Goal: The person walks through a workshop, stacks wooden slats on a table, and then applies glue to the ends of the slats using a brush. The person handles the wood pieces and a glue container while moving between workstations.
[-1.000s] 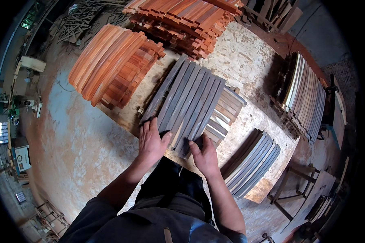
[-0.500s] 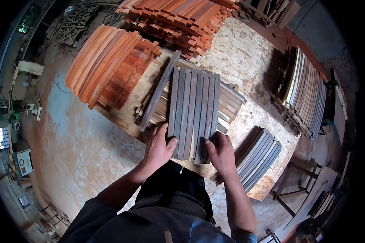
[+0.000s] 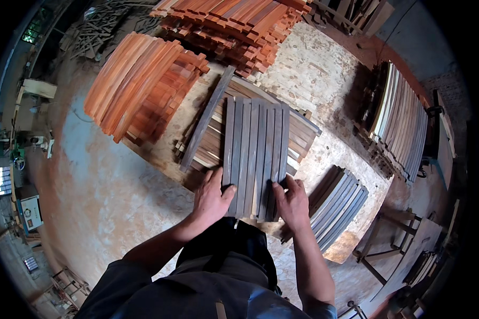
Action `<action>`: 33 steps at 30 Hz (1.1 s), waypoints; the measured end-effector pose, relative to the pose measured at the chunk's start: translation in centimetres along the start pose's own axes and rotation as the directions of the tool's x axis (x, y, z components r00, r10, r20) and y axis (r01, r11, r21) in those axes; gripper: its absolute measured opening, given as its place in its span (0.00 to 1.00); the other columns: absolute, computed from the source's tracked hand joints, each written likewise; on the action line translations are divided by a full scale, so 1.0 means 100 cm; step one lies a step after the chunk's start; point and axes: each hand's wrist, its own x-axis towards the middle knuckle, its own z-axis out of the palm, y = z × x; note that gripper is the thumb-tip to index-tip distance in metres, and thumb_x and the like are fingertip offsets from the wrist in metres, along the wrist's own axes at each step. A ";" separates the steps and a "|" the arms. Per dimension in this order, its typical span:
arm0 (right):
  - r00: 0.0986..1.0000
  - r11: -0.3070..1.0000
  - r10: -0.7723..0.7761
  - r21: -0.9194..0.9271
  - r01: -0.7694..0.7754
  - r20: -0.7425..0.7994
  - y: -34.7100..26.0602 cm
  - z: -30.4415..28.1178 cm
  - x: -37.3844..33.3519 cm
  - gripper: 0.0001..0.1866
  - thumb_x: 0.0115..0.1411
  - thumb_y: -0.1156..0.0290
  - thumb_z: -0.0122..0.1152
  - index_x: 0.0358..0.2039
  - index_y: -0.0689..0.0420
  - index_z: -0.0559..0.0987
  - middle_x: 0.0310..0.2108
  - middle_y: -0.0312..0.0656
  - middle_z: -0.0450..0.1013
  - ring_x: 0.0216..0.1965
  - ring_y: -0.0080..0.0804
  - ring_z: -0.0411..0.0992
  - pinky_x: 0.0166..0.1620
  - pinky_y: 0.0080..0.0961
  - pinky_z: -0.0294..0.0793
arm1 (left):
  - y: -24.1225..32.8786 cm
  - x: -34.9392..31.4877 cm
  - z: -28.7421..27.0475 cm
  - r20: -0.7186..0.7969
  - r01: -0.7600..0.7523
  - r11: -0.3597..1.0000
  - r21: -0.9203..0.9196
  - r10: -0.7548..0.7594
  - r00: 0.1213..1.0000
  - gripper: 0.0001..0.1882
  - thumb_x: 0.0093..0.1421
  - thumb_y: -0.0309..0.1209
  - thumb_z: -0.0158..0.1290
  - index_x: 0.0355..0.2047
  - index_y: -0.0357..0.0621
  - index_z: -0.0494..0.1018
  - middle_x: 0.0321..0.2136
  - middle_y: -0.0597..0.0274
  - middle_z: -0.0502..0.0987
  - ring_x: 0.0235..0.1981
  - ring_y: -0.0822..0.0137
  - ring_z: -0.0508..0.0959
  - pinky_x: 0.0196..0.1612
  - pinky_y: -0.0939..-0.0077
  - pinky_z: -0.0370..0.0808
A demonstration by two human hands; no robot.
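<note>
Between my two hands lies a row of dark grey-brown wooden strips [image 3: 254,149], set side by side, their near ends close to my body. My left hand [image 3: 213,194] grips the row's left edge, thumb on top. On the opposite edge my right hand [image 3: 291,200] is closed the same way, its thumb over the outer strip. What my fingers do underneath is hidden. Below the row is a stack of mixed brown and pale strips [image 3: 303,139]. One loose grey strip [image 3: 207,119] slants across that stack's left side.
Reddish wooden strips [image 3: 130,80] are stacked at the left, with a bigger reddish pile [image 3: 234,32] beyond. A small stack of grey strips [image 3: 339,204] sits to the right on the pale tabletop [image 3: 324,64]. Farther right stands another strip stack [image 3: 402,122], near a wooden frame [image 3: 388,242].
The row of strips has shifted slightly toward my body, with both hands still on its edges. My left hand has moved a little to the right.
</note>
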 end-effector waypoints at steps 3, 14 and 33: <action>1.000 1.000 -0.009 -0.020 0.009 0.017 0.015 -0.004 -0.021 0.23 0.60 0.57 0.57 0.48 0.62 0.75 0.33 0.55 0.69 0.37 0.51 0.72 0.41 0.37 0.71 | -0.003 -0.023 0.005 0.051 -0.037 0.999 -0.030 0.038 0.998 0.31 0.57 0.36 0.55 0.56 0.30 0.62 0.50 0.37 0.67 0.52 0.41 0.69 0.53 0.55 0.69; 0.998 0.989 0.066 0.132 -0.063 -0.015 0.033 0.010 -0.031 0.27 0.59 0.61 0.58 0.57 0.60 0.68 0.39 0.55 0.70 0.39 0.52 0.72 0.43 0.41 0.73 | -0.015 -0.034 0.036 0.183 0.199 0.639 -0.743 -0.093 0.979 0.33 0.64 0.23 0.47 0.67 0.40 0.48 0.56 0.58 0.68 0.54 0.72 0.68 0.57 0.77 0.64; 0.978 0.952 0.151 0.245 -0.182 0.141 0.040 0.004 -0.047 0.32 0.62 0.58 0.53 0.61 0.63 0.62 0.38 0.63 0.74 0.43 0.57 0.74 0.47 0.39 0.73 | -0.015 -0.049 0.059 0.133 0.131 0.447 -0.885 -0.026 0.991 0.34 0.66 0.22 0.41 0.69 0.44 0.42 0.63 0.61 0.58 0.61 0.71 0.60 0.62 0.76 0.57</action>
